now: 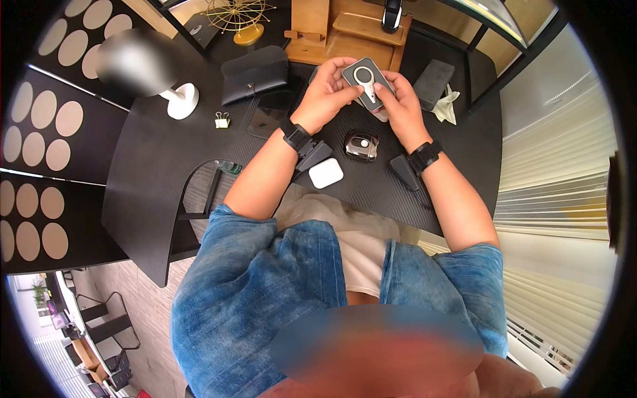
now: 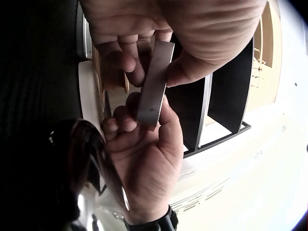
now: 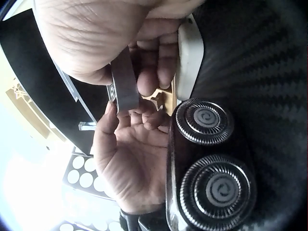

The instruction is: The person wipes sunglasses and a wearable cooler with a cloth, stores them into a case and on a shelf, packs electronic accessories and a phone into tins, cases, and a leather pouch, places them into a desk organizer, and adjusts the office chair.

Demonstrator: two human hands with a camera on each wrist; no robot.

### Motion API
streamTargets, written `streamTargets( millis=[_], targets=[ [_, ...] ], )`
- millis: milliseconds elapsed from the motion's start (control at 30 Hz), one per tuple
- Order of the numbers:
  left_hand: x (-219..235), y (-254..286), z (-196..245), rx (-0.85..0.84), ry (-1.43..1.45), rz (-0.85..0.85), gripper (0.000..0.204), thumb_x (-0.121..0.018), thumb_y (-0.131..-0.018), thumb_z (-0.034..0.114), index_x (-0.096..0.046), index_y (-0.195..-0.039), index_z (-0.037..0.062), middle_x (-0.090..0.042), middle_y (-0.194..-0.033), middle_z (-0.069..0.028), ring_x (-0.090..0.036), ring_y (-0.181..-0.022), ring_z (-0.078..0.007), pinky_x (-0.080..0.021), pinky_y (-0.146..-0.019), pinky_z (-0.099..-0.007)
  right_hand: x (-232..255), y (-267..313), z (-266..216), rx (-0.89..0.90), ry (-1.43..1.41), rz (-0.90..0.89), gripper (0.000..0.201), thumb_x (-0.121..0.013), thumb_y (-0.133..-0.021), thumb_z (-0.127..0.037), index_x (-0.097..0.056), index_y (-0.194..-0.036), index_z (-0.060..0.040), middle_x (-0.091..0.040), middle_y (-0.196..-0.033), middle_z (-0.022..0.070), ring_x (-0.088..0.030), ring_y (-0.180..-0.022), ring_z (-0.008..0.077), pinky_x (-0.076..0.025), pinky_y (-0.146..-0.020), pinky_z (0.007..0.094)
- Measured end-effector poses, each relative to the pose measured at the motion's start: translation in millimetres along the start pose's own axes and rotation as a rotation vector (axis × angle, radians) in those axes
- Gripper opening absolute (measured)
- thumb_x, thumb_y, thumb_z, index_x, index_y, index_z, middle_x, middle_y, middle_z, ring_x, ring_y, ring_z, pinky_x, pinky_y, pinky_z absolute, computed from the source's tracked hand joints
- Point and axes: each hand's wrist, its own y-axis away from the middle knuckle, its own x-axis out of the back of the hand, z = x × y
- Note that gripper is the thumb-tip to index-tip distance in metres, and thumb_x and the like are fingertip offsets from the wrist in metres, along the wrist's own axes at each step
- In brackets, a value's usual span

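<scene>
Both hands hold a flat grey rectangular slab (image 1: 373, 97) with a pale ring and stem on its upper face, raised over the dark desk. My left hand (image 1: 330, 91) grips one long side, thumb on the face. The right hand (image 1: 403, 106) holds the opposite side, its thumb also on the face near the stem. Edge-on, the slab (image 2: 156, 86) appears as a thin grey bar between the fingers in the left wrist view. Below the hands lies an electric shaver (image 1: 361, 145), whose two round heads show large in the right wrist view. A white rounded case (image 1: 326, 173) sits nearer the body.
Left of the hands lie a black pouch (image 1: 255, 74) and a binder clip (image 1: 222, 120); a white lamp base (image 1: 182, 101) stands beyond. A wooden organizer (image 1: 365, 46) is at the back. On the right are a dark grey case (image 1: 434, 83) and a pale cloth (image 1: 448, 106).
</scene>
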Motion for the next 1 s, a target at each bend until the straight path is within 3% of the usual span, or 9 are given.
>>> streamTargets(
  millis=[400,1000],
  targets=[
    [1.1,-0.9,-2.9,-0.020,0.014,-0.003,0.051,-0.064,-0.088,-0.002,-0.042,-0.134,0.0023,-0.061,-0.116,-0.0045,-0.058,-0.095,-0.0087,-0.048,-0.077,-0.0236,-0.3,1.1,-1.5,0.003,0.003,-0.018,0.033,-0.060,-0.098,-0.020,-0.053,-0.122,0.0008,-0.064,-0.101,0.0072,-0.063,-0.086,0.0110,-0.054,-0.067,0.0248],
    [-0.5,-0.6,-3.5,-0.039,0.015,0.007,0.052,-0.065,-0.087,-0.003,-0.043,-0.133,0.0022,-0.061,-0.115,-0.0052,-0.058,-0.092,-0.0088,-0.048,-0.076,-0.0238,0.2,0.7,0.7,-0.001,0.009,-0.021,0.032,-0.059,-0.098,-0.019,-0.053,-0.123,-0.0004,-0.064,-0.103,0.0068,-0.062,-0.088,0.0107,-0.054,-0.068,0.0247]
  ],
)
